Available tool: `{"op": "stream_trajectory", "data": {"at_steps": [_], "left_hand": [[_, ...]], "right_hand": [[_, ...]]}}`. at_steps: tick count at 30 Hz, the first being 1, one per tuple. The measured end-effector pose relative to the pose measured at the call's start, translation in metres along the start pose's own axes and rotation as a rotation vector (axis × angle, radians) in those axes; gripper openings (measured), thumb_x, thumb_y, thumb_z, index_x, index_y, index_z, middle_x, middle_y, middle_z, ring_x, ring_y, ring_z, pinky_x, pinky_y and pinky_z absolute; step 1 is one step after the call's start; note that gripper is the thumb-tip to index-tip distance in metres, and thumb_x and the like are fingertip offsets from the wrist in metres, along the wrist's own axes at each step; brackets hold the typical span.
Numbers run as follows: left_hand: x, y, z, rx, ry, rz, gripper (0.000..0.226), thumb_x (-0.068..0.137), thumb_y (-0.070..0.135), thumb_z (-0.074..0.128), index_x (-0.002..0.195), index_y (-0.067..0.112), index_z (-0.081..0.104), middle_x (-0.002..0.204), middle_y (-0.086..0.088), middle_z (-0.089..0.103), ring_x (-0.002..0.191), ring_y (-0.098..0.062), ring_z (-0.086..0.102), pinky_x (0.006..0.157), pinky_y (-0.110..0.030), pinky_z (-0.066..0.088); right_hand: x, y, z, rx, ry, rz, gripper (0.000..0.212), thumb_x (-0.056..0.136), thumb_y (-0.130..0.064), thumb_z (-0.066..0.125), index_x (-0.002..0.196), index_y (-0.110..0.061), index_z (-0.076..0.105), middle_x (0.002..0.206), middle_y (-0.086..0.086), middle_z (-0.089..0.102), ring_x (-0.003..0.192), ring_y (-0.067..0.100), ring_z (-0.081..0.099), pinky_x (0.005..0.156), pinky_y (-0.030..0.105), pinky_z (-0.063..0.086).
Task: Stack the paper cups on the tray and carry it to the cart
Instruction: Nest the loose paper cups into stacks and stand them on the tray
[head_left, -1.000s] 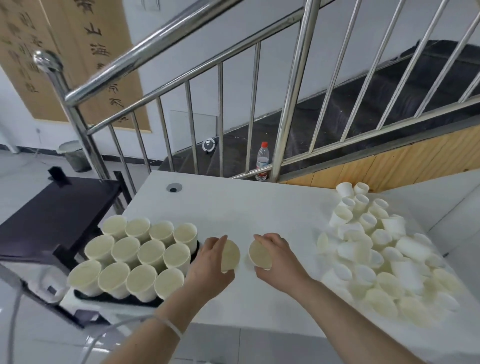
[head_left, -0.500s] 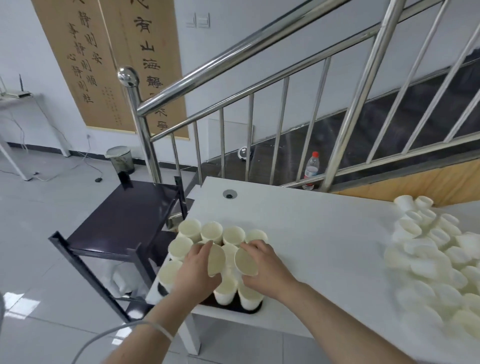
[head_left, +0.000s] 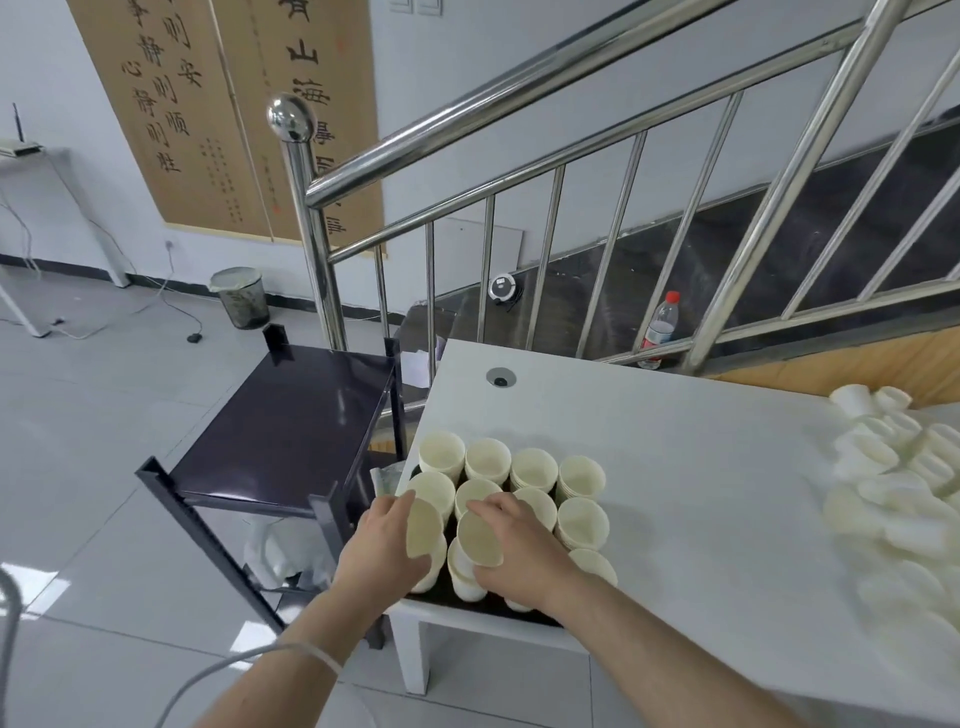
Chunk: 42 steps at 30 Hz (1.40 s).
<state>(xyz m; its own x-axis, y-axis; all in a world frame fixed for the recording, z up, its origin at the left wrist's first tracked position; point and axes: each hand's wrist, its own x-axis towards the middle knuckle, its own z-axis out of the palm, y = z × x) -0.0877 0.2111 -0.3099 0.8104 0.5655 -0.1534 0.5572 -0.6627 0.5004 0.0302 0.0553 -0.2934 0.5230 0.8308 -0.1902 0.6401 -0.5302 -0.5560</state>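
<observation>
White table (head_left: 701, 493) beside a dark cart (head_left: 291, 421). At table's left edge, black tray (head_left: 447, 592) packed with stacked paper cups (head_left: 535, 467). Above tray: left hand (head_left: 382, 548) curled round one cup (head_left: 422, 527); right hand (head_left: 519, 558) gripping another cup (head_left: 480, 538).

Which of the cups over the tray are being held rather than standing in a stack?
Two: the cup gripped by the left hand and the cup gripped by the right hand. Both are tilted, mouths toward the camera; the rest stand upright.
</observation>
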Motion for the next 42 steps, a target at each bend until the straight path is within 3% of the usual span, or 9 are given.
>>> {"op": "stream_trajectory", "data": {"at_steps": [5, 13, 24, 29, 33, 39, 42], "left_hand": [[0.009, -0.009, 0.007, 0.05, -0.057, 0.018, 0.081, 0.081, 0.029, 0.065, 0.148, 0.024, 0.019, 0.142, 0.005, 0.031, 0.126, -0.016, 0.039, 0.087, -0.029, 0.049], [0.015, -0.016, 0.014, 0.105, -0.12, 0.025, 0.077, 0.08, 0.038, 0.068, 0.144, 0.027, 0.027, 0.143, 0.007, 0.031, 0.129, -0.016, 0.034, 0.093, -0.034, 0.048], [0.02, -0.019, 0.02, 0.129, -0.103, 0.036, 0.058, 0.081, 0.034, 0.067, 0.133, 0.031, 0.041, 0.131, 0.011, 0.039, 0.121, -0.013, 0.041, 0.083, -0.031, 0.05], [0.021, -0.016, 0.018, 0.169, -0.105, 0.04, 0.059, 0.082, 0.036, 0.066, 0.135, 0.03, 0.04, 0.135, 0.01, 0.038, 0.126, -0.014, 0.036, 0.088, -0.031, 0.049], [0.02, -0.002, 0.013, 0.165, -0.065, 0.06, 0.059, 0.085, 0.036, 0.063, 0.139, 0.028, 0.038, 0.139, 0.008, 0.036, 0.13, -0.016, 0.033, 0.094, -0.033, 0.047], [0.018, 0.046, 0.015, 0.133, -0.025, 0.113, 0.058, 0.085, 0.034, 0.062, 0.138, 0.029, 0.04, 0.136, 0.009, 0.04, 0.126, -0.014, 0.038, 0.086, -0.03, 0.047], [0.017, 0.081, 0.024, 0.098, -0.007, 0.154, 0.058, 0.082, 0.035, 0.064, 0.136, 0.028, 0.043, 0.135, 0.008, 0.042, 0.124, -0.015, 0.04, 0.09, -0.028, 0.044]], "right_hand": [[0.012, 0.001, 0.015, -0.082, -0.035, 0.036, 0.076, 0.081, -0.022, 0.064, 0.149, -0.028, 0.03, 0.141, -0.009, 0.03, 0.132, 0.014, 0.03, 0.102, 0.035, 0.042], [0.018, 0.007, 0.026, -0.203, -0.045, 0.053, 0.073, 0.083, -0.027, 0.066, 0.147, -0.028, 0.032, 0.143, -0.007, 0.031, 0.132, 0.014, 0.032, 0.089, 0.026, 0.04], [0.027, 0.011, 0.033, -0.272, -0.046, 0.057, 0.065, 0.083, -0.024, 0.066, 0.143, -0.025, 0.038, 0.138, -0.004, 0.036, 0.124, 0.019, 0.04, 0.087, 0.028, 0.04], [0.027, 0.012, 0.031, -0.259, -0.057, 0.042, 0.067, 0.083, -0.023, 0.065, 0.144, -0.023, 0.036, 0.138, -0.003, 0.035, 0.126, 0.018, 0.04, 0.086, 0.028, 0.041], [0.023, 0.017, 0.022, -0.234, -0.032, 0.033, 0.066, 0.082, -0.025, 0.066, 0.143, -0.023, 0.039, 0.139, -0.003, 0.035, 0.127, 0.019, 0.039, 0.092, 0.035, 0.047], [-0.002, 0.041, -0.016, -0.198, 0.05, 0.019, 0.059, 0.085, -0.016, 0.059, 0.142, -0.023, 0.041, 0.14, -0.005, 0.036, 0.127, 0.015, 0.039, 0.093, 0.029, 0.044], [-0.022, 0.063, -0.042, -0.211, 0.083, 0.017, 0.063, 0.085, -0.025, 0.062, 0.144, -0.024, 0.039, 0.139, -0.005, 0.036, 0.126, 0.016, 0.04, 0.093, 0.03, 0.044]]}}
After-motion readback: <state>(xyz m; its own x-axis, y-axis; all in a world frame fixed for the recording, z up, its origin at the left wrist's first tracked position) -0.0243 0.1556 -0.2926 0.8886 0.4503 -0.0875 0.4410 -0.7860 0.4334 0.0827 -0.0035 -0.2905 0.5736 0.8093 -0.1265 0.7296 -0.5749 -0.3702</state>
